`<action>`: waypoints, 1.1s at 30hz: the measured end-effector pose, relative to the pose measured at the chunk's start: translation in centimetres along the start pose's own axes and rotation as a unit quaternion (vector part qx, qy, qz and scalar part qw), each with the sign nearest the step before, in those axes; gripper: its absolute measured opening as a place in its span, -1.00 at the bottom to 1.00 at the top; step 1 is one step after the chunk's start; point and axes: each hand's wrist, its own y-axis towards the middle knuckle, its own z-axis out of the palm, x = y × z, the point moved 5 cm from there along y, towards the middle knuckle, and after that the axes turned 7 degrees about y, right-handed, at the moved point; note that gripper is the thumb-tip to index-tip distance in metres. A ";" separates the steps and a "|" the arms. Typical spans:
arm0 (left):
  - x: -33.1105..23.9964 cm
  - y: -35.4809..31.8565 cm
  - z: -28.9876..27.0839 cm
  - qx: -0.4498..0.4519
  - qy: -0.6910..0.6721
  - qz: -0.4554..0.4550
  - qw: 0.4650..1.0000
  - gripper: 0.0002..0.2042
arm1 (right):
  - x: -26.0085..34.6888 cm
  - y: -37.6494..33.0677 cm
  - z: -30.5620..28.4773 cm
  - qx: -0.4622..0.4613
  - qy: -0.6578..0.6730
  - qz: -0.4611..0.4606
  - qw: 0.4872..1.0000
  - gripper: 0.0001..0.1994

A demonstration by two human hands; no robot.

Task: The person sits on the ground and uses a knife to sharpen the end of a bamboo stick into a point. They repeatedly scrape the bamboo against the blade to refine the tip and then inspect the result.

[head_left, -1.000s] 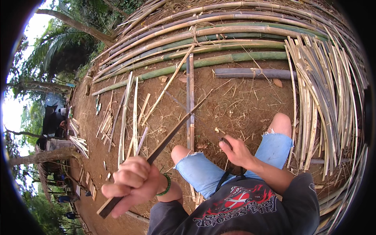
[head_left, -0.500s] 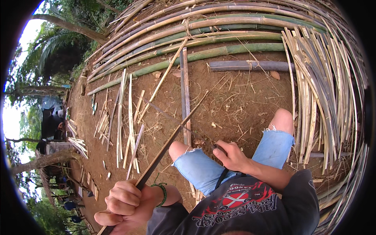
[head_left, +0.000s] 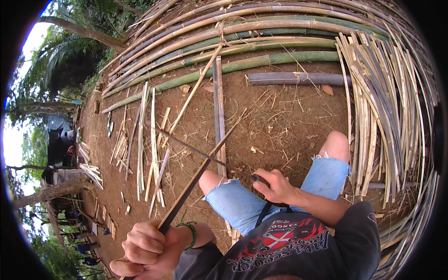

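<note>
My left hand [head_left: 147, 245] is closed in a fist round a long bamboo strip [head_left: 190, 183], dark on one face and pale along its edge. The strip slants up and away to the right, its far end over the bare ground. In my right hand [head_left: 277, 186], closed in front of my lap, is the dark handle of a long thin-bladed knife [head_left: 186, 145]. Its blade points up to the left and crosses the strip near the middle. Whether the edge touches the strip I cannot tell.
A split bamboo piece [head_left: 218, 107] lies on the soil beyond my knee. Long bamboo poles [head_left: 280, 58] stretch across the far side. Many pale slats [head_left: 373, 116] are heaped at the right, and loose strips [head_left: 154, 144] lie at the left.
The knife blade has swung down toward me and shows more sharply across the strip. My left hand and the strip have shifted slightly left and nearer.
</note>
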 end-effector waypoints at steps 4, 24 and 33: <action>0.1 0.6 -0.1 -0.011 0.005 -0.006 1.000 -0.46 | -11.2 0.4 -0.9 -0.062 -0.025 0.078 0.995 -0.61; 1.4 2.1 -2.9 -0.008 -0.014 -0.038 0.999 -0.45 | -17.4 4.5 -2.5 -0.072 -0.078 0.151 0.983 -0.51; 3.3 4.4 -4.4 -0.015 -0.026 -0.057 0.998 -0.50 | -24.2 5.2 -6.6 -0.154 -0.134 0.206 0.957 -0.52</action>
